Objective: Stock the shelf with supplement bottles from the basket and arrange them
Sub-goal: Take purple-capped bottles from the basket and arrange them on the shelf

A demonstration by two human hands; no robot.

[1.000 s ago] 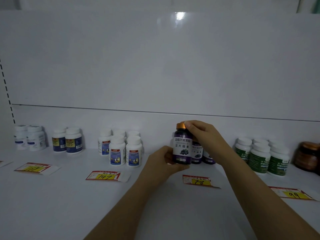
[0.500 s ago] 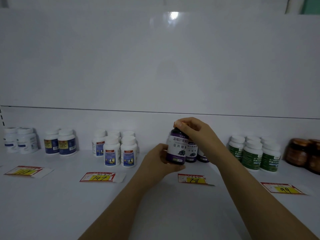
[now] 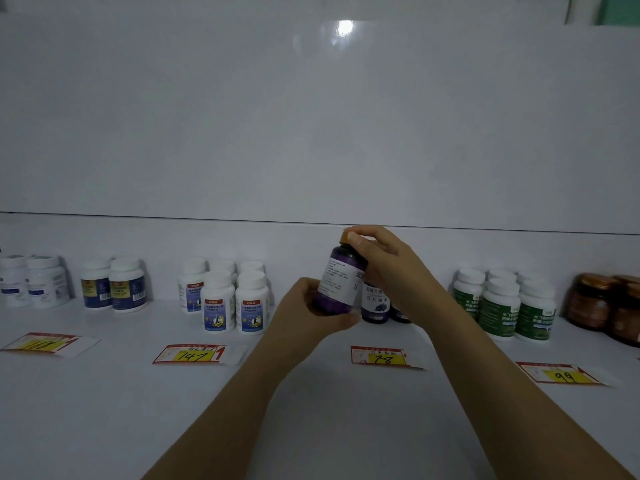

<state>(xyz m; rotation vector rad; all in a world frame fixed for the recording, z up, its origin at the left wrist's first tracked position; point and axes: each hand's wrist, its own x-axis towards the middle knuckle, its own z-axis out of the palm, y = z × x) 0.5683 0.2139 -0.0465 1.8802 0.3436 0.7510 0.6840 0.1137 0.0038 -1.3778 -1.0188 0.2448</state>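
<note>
The right hand (image 3: 391, 268) pinches the orange cap (image 3: 345, 236), with the fingers hiding most of it. The left hand (image 3: 304, 313) cups the base of the purple supplement bottle (image 3: 341, 282), so contact with the shelf (image 3: 104, 410) cannot be confirmed. The bottle tilts slightly, and its side print is illegible. Matching purple bottles (image 3: 375, 303) stand just behind it, partly covered. Brown jars (image 3: 595, 303) are cut off at the right edge. A price tag (image 3: 381, 356) lies on the wide shelf front.
</note>
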